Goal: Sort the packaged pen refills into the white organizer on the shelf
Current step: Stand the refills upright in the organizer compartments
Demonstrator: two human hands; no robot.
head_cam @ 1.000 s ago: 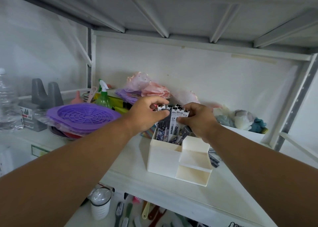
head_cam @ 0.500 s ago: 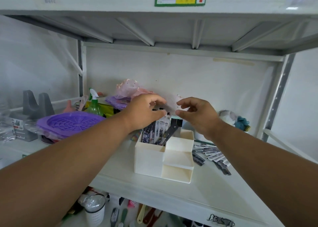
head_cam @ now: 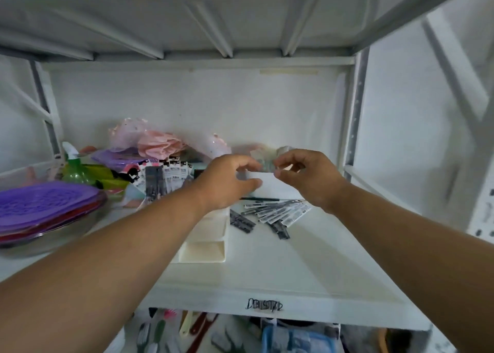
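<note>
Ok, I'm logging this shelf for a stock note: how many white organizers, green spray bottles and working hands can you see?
White organizer: 1
Green spray bottle: 1
Hands: 2 (left hand, right hand)
Total: 4
The refill packs are too blurred to count.

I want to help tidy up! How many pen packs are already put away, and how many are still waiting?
Done: a bunch of refill packs stands upright in the white organizer. In hand: nothing clearly; the left hand and right hand hover with curled fingers above the loose ones, holding no pack that I can see. Left: a fanned pile of packs lies flat on the shelf beside the organizer. The picture is too blurry for exact counts.
</note>
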